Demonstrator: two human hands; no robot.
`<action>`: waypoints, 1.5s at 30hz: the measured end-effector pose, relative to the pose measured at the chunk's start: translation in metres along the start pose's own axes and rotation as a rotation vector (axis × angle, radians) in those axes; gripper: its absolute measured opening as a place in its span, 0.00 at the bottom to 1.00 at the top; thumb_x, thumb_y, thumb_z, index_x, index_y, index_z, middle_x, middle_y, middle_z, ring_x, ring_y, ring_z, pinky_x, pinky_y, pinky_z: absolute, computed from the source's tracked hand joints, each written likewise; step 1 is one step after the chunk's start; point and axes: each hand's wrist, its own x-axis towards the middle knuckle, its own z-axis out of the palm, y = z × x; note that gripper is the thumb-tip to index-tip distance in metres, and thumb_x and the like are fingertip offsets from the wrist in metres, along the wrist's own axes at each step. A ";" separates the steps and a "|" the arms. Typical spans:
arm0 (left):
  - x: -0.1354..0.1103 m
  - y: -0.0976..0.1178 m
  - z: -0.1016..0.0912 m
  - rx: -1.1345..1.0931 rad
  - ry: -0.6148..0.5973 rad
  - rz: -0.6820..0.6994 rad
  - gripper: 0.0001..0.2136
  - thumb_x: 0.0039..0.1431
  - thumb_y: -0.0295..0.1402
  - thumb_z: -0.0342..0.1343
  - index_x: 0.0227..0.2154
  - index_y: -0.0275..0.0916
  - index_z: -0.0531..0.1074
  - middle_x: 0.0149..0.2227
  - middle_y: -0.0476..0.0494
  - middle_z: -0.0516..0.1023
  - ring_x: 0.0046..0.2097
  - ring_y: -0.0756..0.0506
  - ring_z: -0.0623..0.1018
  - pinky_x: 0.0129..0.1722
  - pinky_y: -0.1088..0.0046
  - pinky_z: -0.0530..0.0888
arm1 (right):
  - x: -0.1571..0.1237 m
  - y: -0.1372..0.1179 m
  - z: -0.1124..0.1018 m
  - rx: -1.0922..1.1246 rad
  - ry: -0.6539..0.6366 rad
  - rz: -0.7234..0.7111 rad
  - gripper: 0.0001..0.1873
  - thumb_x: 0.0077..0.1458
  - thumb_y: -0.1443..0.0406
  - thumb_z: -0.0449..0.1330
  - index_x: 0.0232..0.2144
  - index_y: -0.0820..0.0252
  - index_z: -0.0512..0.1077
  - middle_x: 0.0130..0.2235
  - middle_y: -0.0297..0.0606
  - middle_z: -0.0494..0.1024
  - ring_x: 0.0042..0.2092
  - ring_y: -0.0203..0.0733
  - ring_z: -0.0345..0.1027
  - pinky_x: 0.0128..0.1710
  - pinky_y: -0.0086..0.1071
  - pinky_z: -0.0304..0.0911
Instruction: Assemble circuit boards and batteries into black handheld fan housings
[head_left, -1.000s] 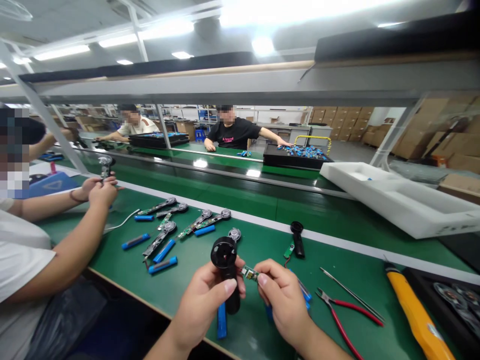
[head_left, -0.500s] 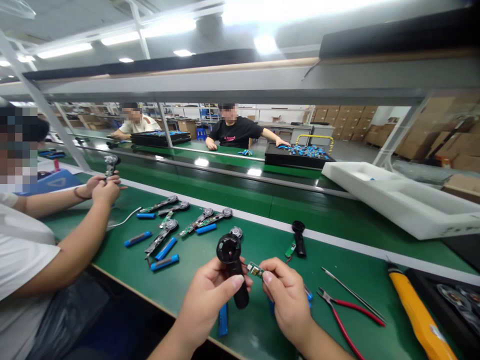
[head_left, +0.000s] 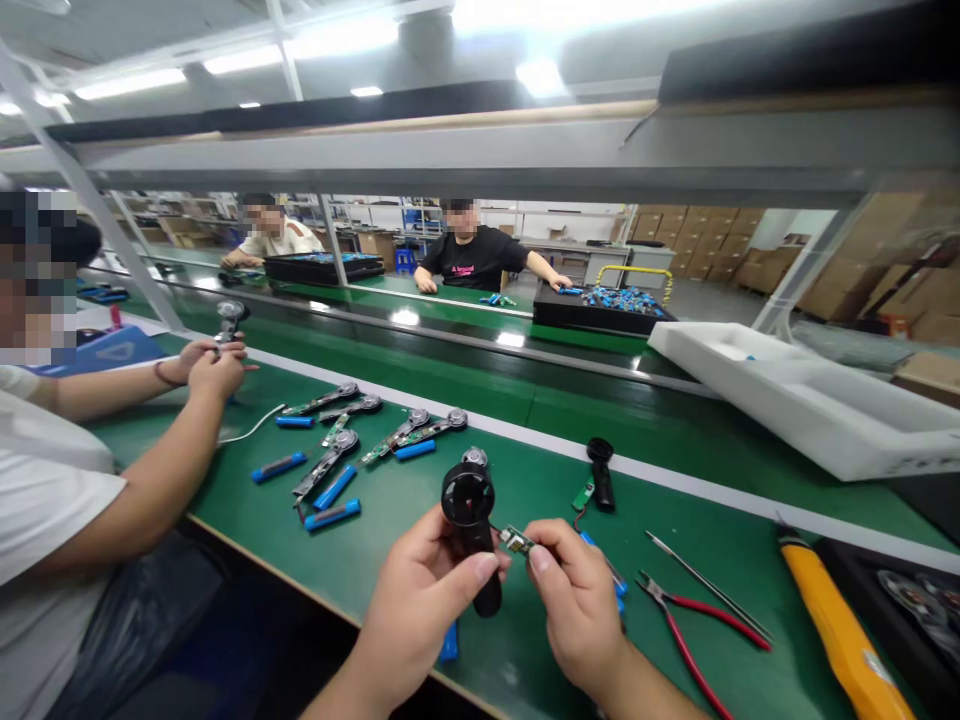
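My left hand is closed round the black handle of a small fan housing, its ring head pointing up. Between the thumb and fingers of my right hand is a small green circuit board, held just right of the handle. Blue battery cells lie partly hidden below and behind my hands. Beyond them on the green bench rests another black fan housing with a green board beside it. Left of my hands lie several silver-headed fan halves with boards and blue cells.
Red-handled cutters, metal tweezers and an orange electric screwdriver lie to the right. A white foam tray stands behind them. At left, a co-worker's hands hold another fan part. Across the conveyor, a person reaches into a black tray.
My hands, with the fan housing and circuit board, sit slightly farther right in view. The grips look the same. The whole scene has shifted slightly as the camera moved.
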 end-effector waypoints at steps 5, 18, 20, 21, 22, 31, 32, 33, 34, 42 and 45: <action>0.001 -0.008 -0.010 0.051 -0.079 0.057 0.16 0.52 0.41 0.73 0.39 0.38 0.82 0.32 0.44 0.84 0.35 0.45 0.81 0.37 0.74 0.79 | -0.001 -0.002 -0.002 -0.059 -0.017 -0.085 0.09 0.66 0.70 0.52 0.40 0.54 0.71 0.27 0.27 0.75 0.24 0.33 0.68 0.27 0.23 0.63; -0.001 -0.001 -0.006 -0.066 -0.057 -0.028 0.16 0.49 0.42 0.75 0.37 0.39 0.83 0.31 0.46 0.84 0.33 0.47 0.82 0.35 0.77 0.78 | -0.004 0.000 -0.004 -0.101 -0.013 -0.070 0.08 0.67 0.69 0.52 0.39 0.54 0.71 0.25 0.26 0.72 0.22 0.33 0.65 0.24 0.26 0.58; -0.002 0.001 -0.002 -0.079 -0.042 -0.045 0.17 0.47 0.43 0.76 0.36 0.39 0.83 0.31 0.46 0.84 0.33 0.47 0.81 0.35 0.76 0.78 | -0.003 -0.001 -0.003 -0.077 -0.017 -0.046 0.08 0.67 0.68 0.52 0.38 0.54 0.71 0.24 0.25 0.70 0.22 0.33 0.63 0.24 0.26 0.57; -0.003 0.002 -0.001 -0.081 -0.040 -0.050 0.17 0.46 0.43 0.76 0.36 0.39 0.83 0.30 0.46 0.84 0.32 0.47 0.81 0.35 0.76 0.78 | -0.003 0.000 -0.003 -0.060 -0.022 -0.027 0.09 0.67 0.68 0.52 0.37 0.54 0.71 0.24 0.25 0.69 0.22 0.33 0.62 0.23 0.26 0.56; -0.003 0.002 0.000 -0.082 -0.037 -0.052 0.17 0.46 0.43 0.76 0.36 0.39 0.83 0.30 0.46 0.84 0.32 0.47 0.81 0.35 0.76 0.78 | -0.003 0.000 -0.002 -0.038 -0.028 -0.002 0.09 0.67 0.67 0.52 0.37 0.55 0.71 0.23 0.25 0.67 0.21 0.33 0.61 0.23 0.26 0.55; -0.001 0.000 -0.006 -0.129 -0.110 -0.078 0.16 0.48 0.41 0.76 0.38 0.39 0.83 0.31 0.45 0.84 0.32 0.46 0.83 0.34 0.75 0.81 | -0.004 0.001 0.002 0.362 -0.089 0.299 0.16 0.70 0.57 0.52 0.32 0.58 0.70 0.20 0.24 0.57 0.20 0.32 0.48 0.20 0.27 0.46; -0.001 0.000 -0.005 -0.140 -0.117 -0.085 0.16 0.48 0.40 0.76 0.38 0.39 0.84 0.31 0.45 0.84 0.32 0.46 0.83 0.34 0.75 0.81 | -0.004 -0.001 0.002 0.399 -0.093 0.319 0.17 0.70 0.55 0.53 0.32 0.58 0.70 0.19 0.24 0.57 0.20 0.32 0.47 0.20 0.27 0.46; -0.001 0.001 -0.005 -0.153 -0.112 -0.089 0.16 0.48 0.40 0.76 0.37 0.39 0.84 0.31 0.45 0.84 0.31 0.46 0.83 0.33 0.75 0.81 | -0.003 -0.003 0.001 0.431 -0.096 0.334 0.17 0.69 0.54 0.53 0.32 0.58 0.69 0.19 0.23 0.56 0.20 0.32 0.46 0.20 0.26 0.45; -0.002 0.002 -0.003 -0.164 -0.093 -0.093 0.16 0.46 0.40 0.77 0.37 0.39 0.84 0.30 0.45 0.84 0.31 0.46 0.82 0.33 0.75 0.81 | -0.002 -0.006 0.001 0.462 -0.097 0.347 0.18 0.69 0.53 0.54 0.32 0.58 0.69 0.19 0.23 0.56 0.20 0.32 0.46 0.19 0.26 0.45; -0.004 0.010 0.004 -0.112 0.014 -0.117 0.17 0.41 0.41 0.79 0.34 0.40 0.85 0.28 0.45 0.84 0.29 0.45 0.83 0.32 0.76 0.82 | 0.002 -0.020 -0.003 0.548 -0.111 0.386 0.18 0.69 0.52 0.54 0.34 0.58 0.68 0.18 0.22 0.56 0.18 0.30 0.46 0.17 0.25 0.43; -0.001 0.009 0.003 -0.108 0.013 -0.115 0.16 0.42 0.40 0.79 0.34 0.41 0.85 0.29 0.46 0.85 0.29 0.45 0.83 0.33 0.75 0.82 | 0.002 -0.022 -0.004 0.539 -0.112 0.397 0.17 0.69 0.53 0.54 0.33 0.58 0.68 0.18 0.22 0.57 0.18 0.30 0.47 0.17 0.25 0.43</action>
